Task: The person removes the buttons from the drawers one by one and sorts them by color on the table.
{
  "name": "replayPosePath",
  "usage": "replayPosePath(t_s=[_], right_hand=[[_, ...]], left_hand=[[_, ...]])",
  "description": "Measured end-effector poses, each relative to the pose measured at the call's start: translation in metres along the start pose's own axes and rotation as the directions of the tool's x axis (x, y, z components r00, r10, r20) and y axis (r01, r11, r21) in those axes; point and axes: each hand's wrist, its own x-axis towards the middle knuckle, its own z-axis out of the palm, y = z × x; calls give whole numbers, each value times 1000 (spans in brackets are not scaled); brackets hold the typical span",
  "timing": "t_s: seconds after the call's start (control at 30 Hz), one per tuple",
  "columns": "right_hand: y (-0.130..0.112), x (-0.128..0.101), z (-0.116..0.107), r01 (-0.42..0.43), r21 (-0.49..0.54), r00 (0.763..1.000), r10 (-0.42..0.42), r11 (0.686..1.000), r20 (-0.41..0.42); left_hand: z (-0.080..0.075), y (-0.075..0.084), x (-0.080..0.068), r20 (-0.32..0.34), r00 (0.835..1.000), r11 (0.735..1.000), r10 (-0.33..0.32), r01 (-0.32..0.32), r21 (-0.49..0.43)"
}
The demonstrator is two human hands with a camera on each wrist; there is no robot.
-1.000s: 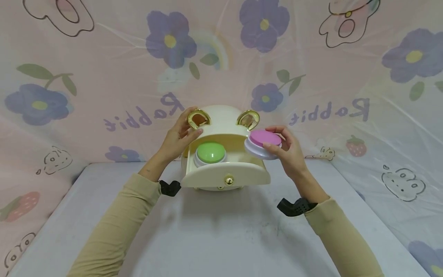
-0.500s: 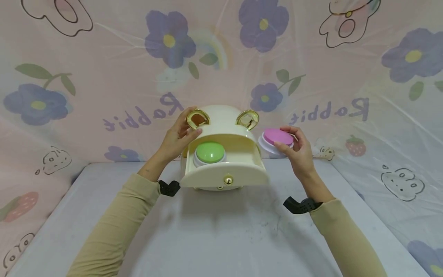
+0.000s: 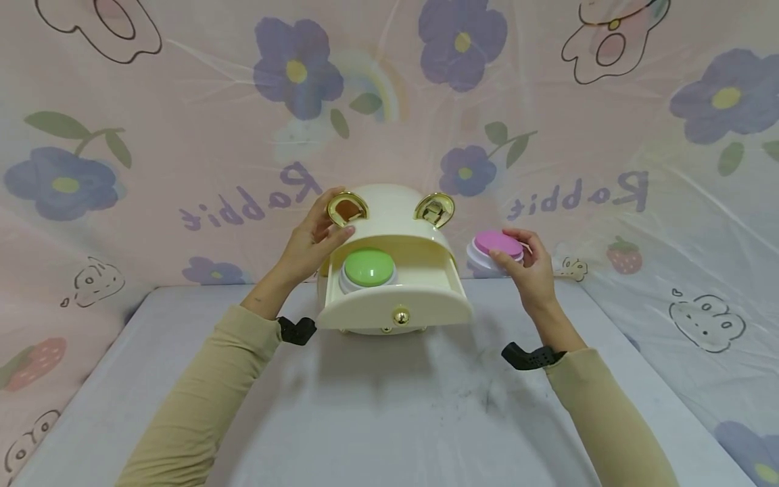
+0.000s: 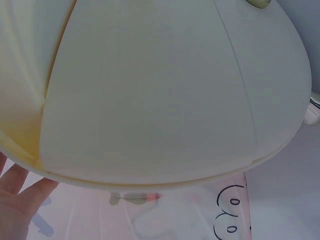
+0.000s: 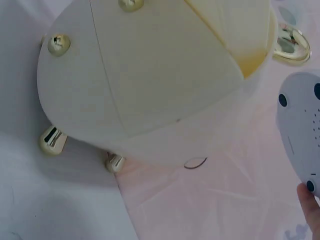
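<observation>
Aloft, beside the glossy cream cabinet point(image 3: 392, 210): one round pink-topped white button point(image 3: 498, 243), pinched in the fingers of the right hand point(image 3: 533, 277). Left hand point(image 3: 310, 245) — fingers around the gold ear point(image 3: 364, 204). Round green-topped white button point(image 3: 369, 267) — inside the pulled-out cream drawer point(image 3: 374, 310).

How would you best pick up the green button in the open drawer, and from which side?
The green button is probably best held by its white base, pinched across its sides, from above and the right. The base juts out as a round rim; bare drawer floor lies on that side, while the left wall sits close and the front panel blocks a low approach.
</observation>
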Motion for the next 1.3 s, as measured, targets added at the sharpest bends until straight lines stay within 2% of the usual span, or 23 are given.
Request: replayPosePath(t_s=[0.1, 0.3, 0.47, 0.83, 1.07, 1.3], right_hand=[[6, 0, -4, -30, -44, 1000, 30, 999, -3], [19, 1, -9, -104, -138, 995, 103, 985, -17], [31, 1, -13, -151, -216, 988, 150, 965, -22], [55, -3, -13, -159, -326, 987, 162, 932, -20], [67, -6, -12, -163, -341, 986, 160, 926, -37], [81, -11, -12, -147, -362, 988, 154, 920, -8]], left_hand=[[1, 2, -1, 3, 1000, 1000, 6, -6, 3], [0, -17, 6, -10, 1000, 999, 25, -24, 31], [0, -21, 7, -12, 999, 999, 32, -31, 28], [-1, -22, 8, -8, 999, 999, 45, -45, 19], [-1, -21, 8, -5, 999, 999, 48, -48, 22], [-1, -23, 8, -8, 999, 998, 53, -53, 20]])
